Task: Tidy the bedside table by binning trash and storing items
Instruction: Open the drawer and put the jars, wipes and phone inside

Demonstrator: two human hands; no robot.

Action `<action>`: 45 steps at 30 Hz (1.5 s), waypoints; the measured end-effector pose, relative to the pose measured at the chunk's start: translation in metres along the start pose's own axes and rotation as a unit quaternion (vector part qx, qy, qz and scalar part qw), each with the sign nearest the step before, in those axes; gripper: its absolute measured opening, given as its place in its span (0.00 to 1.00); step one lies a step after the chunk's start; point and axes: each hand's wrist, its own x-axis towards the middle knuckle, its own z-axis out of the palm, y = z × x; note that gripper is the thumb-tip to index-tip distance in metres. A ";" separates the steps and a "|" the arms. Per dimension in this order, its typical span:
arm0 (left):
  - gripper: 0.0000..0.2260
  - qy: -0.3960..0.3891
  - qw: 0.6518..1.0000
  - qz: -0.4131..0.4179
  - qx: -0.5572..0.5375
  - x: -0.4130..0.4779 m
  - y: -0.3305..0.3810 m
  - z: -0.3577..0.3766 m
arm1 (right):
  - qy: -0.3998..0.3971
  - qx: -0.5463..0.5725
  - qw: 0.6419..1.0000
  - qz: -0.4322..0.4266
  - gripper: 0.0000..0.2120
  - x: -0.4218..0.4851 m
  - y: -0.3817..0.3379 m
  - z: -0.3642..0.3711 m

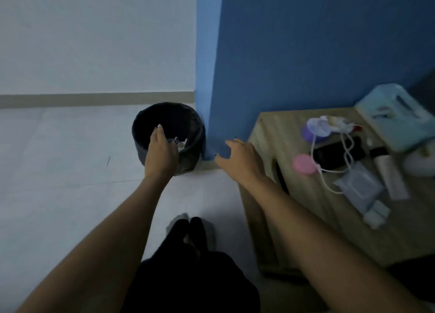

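Left hand (161, 152) over one black bin (193, 157) — grip hidden; right hand (237, 157) spread wide, empty, near one table (280, 136).

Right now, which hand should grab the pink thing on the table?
The right hand. It hovers open beside the table, near the pink thing; the left hand is away over the bin.

Dim light; pale tiled floor (58, 171), white wall (94, 41) with beige skirting (94, 99), blue wall (317, 41) jutted out at a corner, wooden bedside table (287, 152) stood by the blue wall
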 end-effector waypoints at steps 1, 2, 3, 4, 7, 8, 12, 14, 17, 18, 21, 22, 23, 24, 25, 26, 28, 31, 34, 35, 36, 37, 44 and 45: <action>0.26 -0.007 1.000 0.003 -0.009 -0.013 0.014 -0.001 | 0.017 0.005 1.000 0.013 0.18 -0.016 0.010 -0.012; 0.26 -0.020 1.000 0.010 -0.016 -0.027 0.027 -0.001 | 0.036 0.003 0.999 0.022 0.16 -0.034 0.021 -0.025; 0.26 -0.040 0.999 0.024 -0.018 -0.041 0.042 -0.001 | 0.058 0.000 0.998 0.032 0.14 -0.053 0.033 -0.037; 0.27 -0.063 0.997 0.041 -0.014 -0.053 0.053 0.003 | 0.082 0.002 0.996 0.044 0.13 -0.071 0.047 -0.047; 0.27 -0.116 0.990 0.076 -0.017 -0.076 0.082 0.024 | 0.120 0.027 0.988 0.095 0.20 -0.116 0.091 -0.062; 0.27 -0.130 0.988 0.080 -0.017 -0.082 0.093 0.033 | 0.131 0.027 0.986 0.104 0.22 -0.127 0.107 -0.063; 0.28 -0.197 0.974 0.110 0.000 -0.108 0.130 0.073 | 0.143 -0.004 0.978 0.153 0.24 -0.157 0.152 -0.063; 0.28 -0.217 0.969 0.114 0.004 -0.116 0.138 0.089 | 0.136 -0.014 0.981 0.136 0.28 -0.161 0.164 -0.059; 0.28 -0.229 0.967 0.112 0.012 -0.118 0.142 0.110 | 0.124 -0.035 0.986 0.109 0.28 -0.160 0.178 -0.052; 0.28 -0.230 0.966 0.113 0.011 -0.117 0.142 0.116 | 0.118 -0.038 0.986 0.107 0.27 -0.160 0.181 -0.050; 0.27 -0.233 0.965 0.122 0.014 -0.112 0.143 0.132 | 0.127 -0.049 0.986 0.094 0.26 -0.162 0.186 -0.045; 0.27 -0.234 0.964 0.125 0.018 -0.109 0.143 0.137 | 0.131 -0.053 0.986 0.093 0.26 -0.163 0.187 -0.044; 0.27 -0.235 0.964 0.126 0.022 -0.107 0.143 0.141 | 0.134 -0.058 0.985 0.089 0.25 -0.163 0.187 -0.044; 0.27 -0.236 0.963 0.126 0.026 -0.104 0.143 0.145 | 0.137 -0.062 0.985 0.085 0.25 -0.162 0.187 -0.044; 0.28 -0.238 0.963 0.124 0.029 -0.103 0.144 0.148 | 0.140 -0.066 0.985 0.083 0.25 -0.162 0.188 -0.043; 0.28 -0.241 0.962 0.122 0.031 -0.101 0.146 0.153 | 0.142 -0.070 0.984 0.081 0.25 -0.161 0.190 -0.042; 0.29 -0.247 0.962 0.114 0.023 -0.096 0.150 0.164 | 0.148 -0.075 0.983 0.076 0.25 -0.160 0.193 -0.039; 0.30 -0.254 0.963 0.087 -0.011 -0.091 0.152 0.182 | 0.152 -0.069 0.983 0.069 0.24 -0.158 0.193 -0.037; 0.32 -0.255 0.965 0.054 -0.031 -0.090 0.152 0.196 | 0.158 -0.069 0.983 0.067 0.24 -0.158 0.193 -0.037; 0.32 -0.261 0.964 0.048 -0.029 -0.091 0.152 0.199 | 0.157 -0.069 0.983 0.066 0.24 -0.158 0.193 -0.037; 0.33 -0.263 0.963 0.047 -0.029 -0.090 0.151 0.201 | 0.156 -0.069 0.983 0.065 0.24 -0.157 0.194 -0.037; 0.33 -0.265 0.963 0.047 -0.032 -0.090 0.151 0.202 | 0.156 -0.069 0.983 0.065 0.24 -0.157 0.195 -0.038; 0.37 -0.254 0.963 0.076 -0.038 -0.084 0.146 0.195 | 0.147 -0.068 0.984 0.077 0.25 -0.158 0.193 -0.040; 0.39 -0.249 0.964 0.089 -0.040 -0.083 0.143 0.192 | 0.144 -0.066 0.984 0.078 0.25 -0.158 0.193 -0.040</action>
